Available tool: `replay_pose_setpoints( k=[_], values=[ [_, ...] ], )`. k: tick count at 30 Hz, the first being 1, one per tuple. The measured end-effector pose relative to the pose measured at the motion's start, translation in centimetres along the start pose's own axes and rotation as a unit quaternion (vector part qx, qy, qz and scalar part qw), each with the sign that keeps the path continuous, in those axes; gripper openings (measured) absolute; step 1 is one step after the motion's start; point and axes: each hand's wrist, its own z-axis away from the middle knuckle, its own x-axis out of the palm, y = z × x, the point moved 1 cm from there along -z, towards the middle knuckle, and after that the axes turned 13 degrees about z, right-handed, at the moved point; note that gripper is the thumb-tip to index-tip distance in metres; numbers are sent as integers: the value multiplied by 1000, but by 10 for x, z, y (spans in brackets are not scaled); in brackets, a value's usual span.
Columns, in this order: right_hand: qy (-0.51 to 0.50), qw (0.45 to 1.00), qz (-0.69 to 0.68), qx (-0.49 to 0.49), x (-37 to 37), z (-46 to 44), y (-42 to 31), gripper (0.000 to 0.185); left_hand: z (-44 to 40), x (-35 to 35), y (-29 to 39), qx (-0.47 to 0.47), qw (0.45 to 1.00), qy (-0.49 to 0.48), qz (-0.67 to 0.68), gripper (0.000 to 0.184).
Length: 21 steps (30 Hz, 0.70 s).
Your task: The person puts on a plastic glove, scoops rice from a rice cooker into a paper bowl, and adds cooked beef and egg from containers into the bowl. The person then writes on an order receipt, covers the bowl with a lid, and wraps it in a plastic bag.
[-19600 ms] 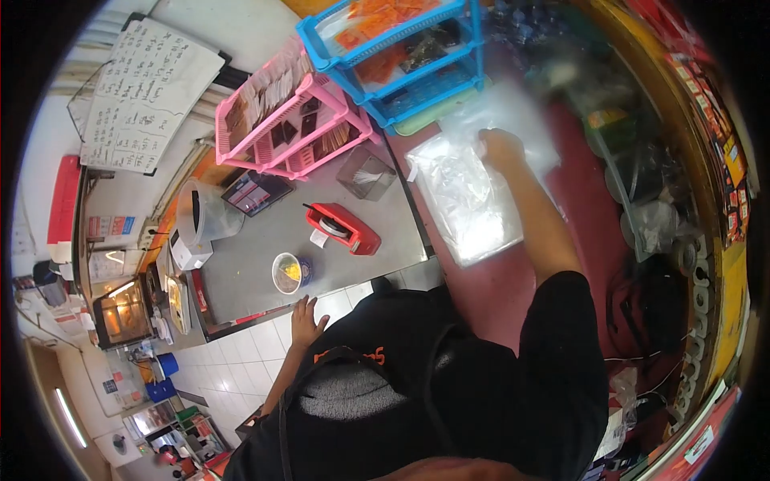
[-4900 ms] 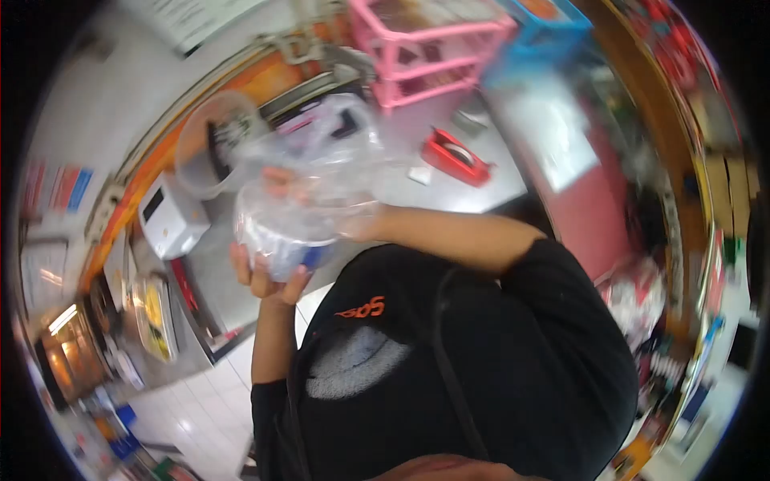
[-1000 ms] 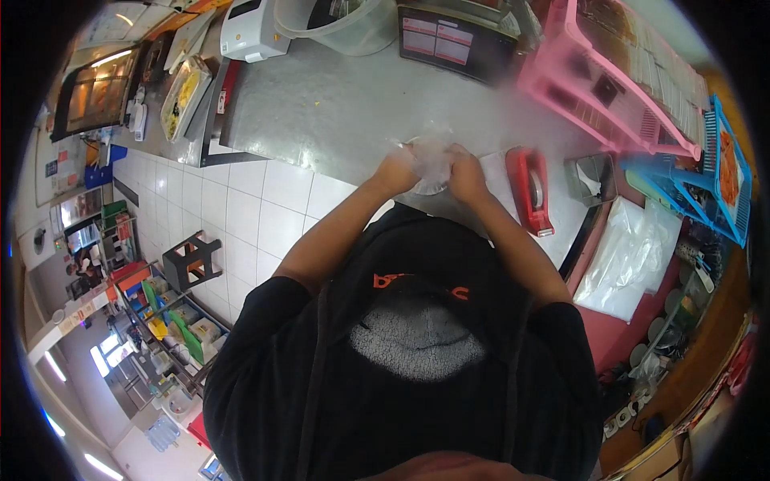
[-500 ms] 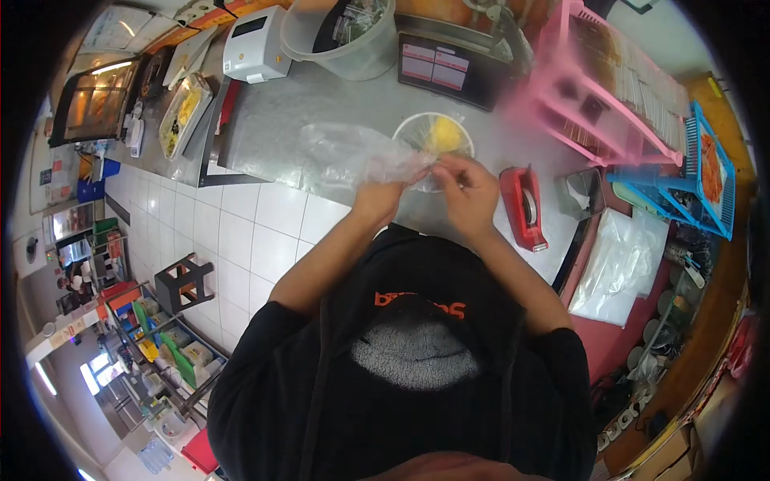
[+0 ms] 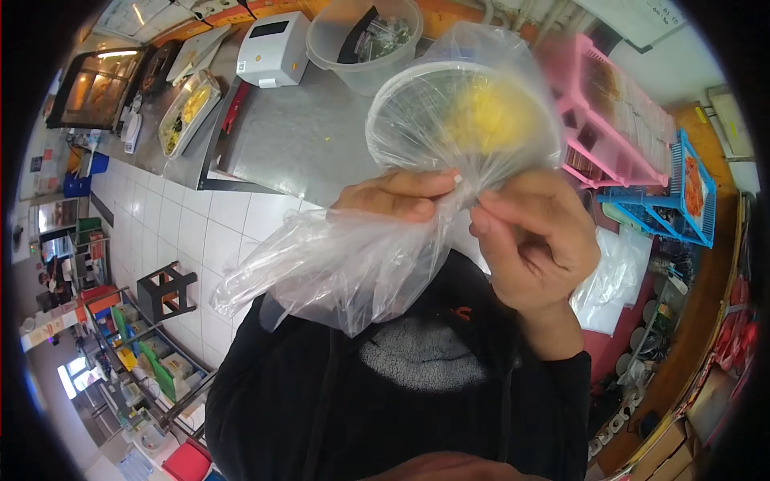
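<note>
A clear plastic bag (image 5: 337, 264) is raised close to my head, gathered into a twisted neck. Inside its upper part sits a round, white-rimmed bowl (image 5: 375, 127) with yellow food (image 5: 491, 116) in it, seen through the plastic. My left hand (image 5: 397, 195) grips the neck from the left, fingers closed on the plastic. From the right, my right hand (image 5: 539, 236) pinches the same neck between thumb and forefinger. The loose end of the bag fans out below my left hand. A tiny white bit at my left fingertips is too small to identify.
On the steel counter (image 5: 297, 144) stand a white label printer (image 5: 273, 52) and a clear tub (image 5: 365, 68) of small packets. A food tray (image 5: 186, 112) lies at left. Pink (image 5: 613, 120) and blue baskets (image 5: 702, 188) stand at right, near plastic sheets (image 5: 613, 280). A black stool (image 5: 166, 290) is on the floor.
The bagged bowl has risen from the counter towards my head, with both hands moving up along with it. The bag's loose end now hangs lower, and the red tape dispenser is hidden.
</note>
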Motion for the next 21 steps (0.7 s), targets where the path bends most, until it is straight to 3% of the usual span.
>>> replay_pose_setpoints(
  k=[2, 3, 4, 6, 7, 10, 12, 13, 15, 16, 18, 19, 20, 21],
  values=[
    [-15, 1000, -9, 23, 4, -3, -10, 23, 2, 0, 10, -28, 999, 15, 39, 28],
    [-18, 1000, 2, 2, 6, -5, -12, 24, -2, 3, 7, 47, 998, 8, 43, 28],
    [-17, 1000, 4, 1, 9, -6, -14, 24, 2, -1, 13, 47, 998, 6, 44, 28],
    [-26, 999, 19, -10, 15, -6, -18, 25, 13, -14, 22, -96, 992, 50, 62, 28],
    [-25, 999, 21, -8, 18, -6, -20, 25, 14, -15, 23, -97, 992, 48, 63, 28],
    [-26, 999, 32, -8, 29, -7, -24, 25, 11, -21, 28, -37, 998, 27, 49, 26],
    [-28, 1000, 7, -1, 38, -7, -23, 24, 3, -29, 34, 61, 995, -58, -51, 26],
    [-25, 1000, 11, 0, 42, -8, -23, 24, 3, -35, 38, 59, 995, -62, -48, 26],
    [-111, 984, -61, 128, 51, -6, -20, 17, 4, -50, 51, 25, 965, -141, -218, 22],
    [-100, 985, -54, 131, 57, -5, -17, 17, 7, -61, 54, 22, 965, -151, -211, 22],
    [-238, 891, -199, 331, 76, 2, -1, 9, 19, -88, 48, -28, 947, -108, -301, 18],
    [-263, 854, -252, 371, 87, 9, 15, 8, 29, -98, 40, -54, 964, -58, -253, 14],
    [-286, 812, -305, 406, 98, 20, 31, 6, 47, -116, 30, -60, 964, -72, -248, 14],
    [-312, 802, -297, 414, 108, 31, 41, 4, 70, -141, 19, -156, 982, 3, -107, 14]
  ],
)
